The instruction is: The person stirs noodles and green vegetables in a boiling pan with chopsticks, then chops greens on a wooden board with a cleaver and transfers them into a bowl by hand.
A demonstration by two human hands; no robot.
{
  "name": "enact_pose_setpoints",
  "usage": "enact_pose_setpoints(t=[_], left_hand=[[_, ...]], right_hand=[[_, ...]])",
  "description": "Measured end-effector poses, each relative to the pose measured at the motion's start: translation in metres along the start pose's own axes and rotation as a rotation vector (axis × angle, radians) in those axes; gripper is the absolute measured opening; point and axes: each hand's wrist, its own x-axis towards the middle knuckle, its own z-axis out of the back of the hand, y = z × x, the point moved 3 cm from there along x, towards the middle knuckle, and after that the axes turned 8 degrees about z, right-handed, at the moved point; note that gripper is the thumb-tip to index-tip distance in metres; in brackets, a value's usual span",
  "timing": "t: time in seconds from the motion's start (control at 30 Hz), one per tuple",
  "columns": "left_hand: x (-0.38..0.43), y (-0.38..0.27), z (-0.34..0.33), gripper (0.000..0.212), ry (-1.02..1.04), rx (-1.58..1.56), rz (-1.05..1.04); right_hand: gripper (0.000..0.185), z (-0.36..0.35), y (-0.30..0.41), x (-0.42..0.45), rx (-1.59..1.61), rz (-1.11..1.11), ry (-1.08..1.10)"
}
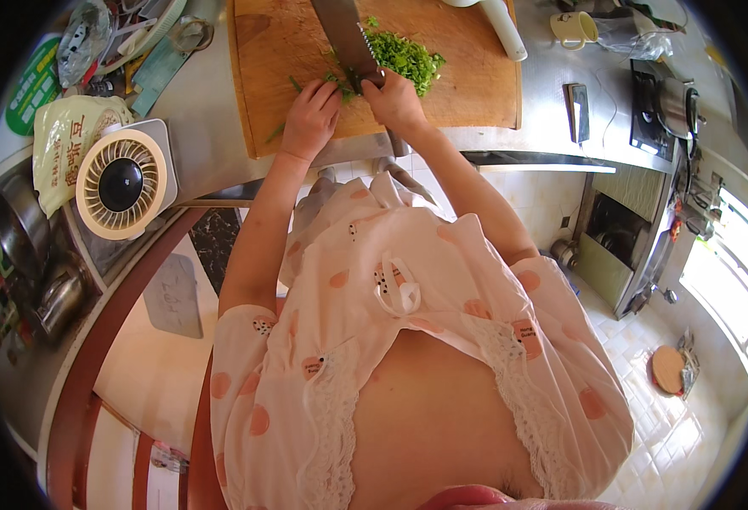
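Observation:
A wooden cutting board (pixel 272 64) lies on the metal counter in front of me. My right hand (pixel 394 105) grips the handle of a broad kitchen knife (pixel 342 32), its blade pointing away from me across the board. Close to the blade's left side, my left hand (pixel 311 118) has its fingers curled down over thin green stalks (pixel 336 81), which it partly hides. Right of the knife sits a pile of finely chopped greens (pixel 406 64). A stray green piece (pixel 276 132) rests near the board's left edge.
A white-handled utensil (pixel 503 29) lies at the board's upper right. Leftward stand a small fan (pixel 120 185), a printed food bag (pixel 61 146) and clutter. To the right are a yellow mug (pixel 568 29), a phone-like object (pixel 578 111) and a metal pot (pixel 677 108).

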Motion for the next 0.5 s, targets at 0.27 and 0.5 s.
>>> enact_pose_setpoints(t=[0.27,0.5], left_hand=[[0.004,0.002,-0.005,0.018,0.086,0.072,0.046],[0.003,-0.008,0.007,0.012,0.032,0.074,0.090]], right_hand=[[0.025,0.011,0.026,-0.028,-0.574,0.148,0.123],[0.026,-0.009,0.006,-0.001,-0.464,0.148,-0.009]])
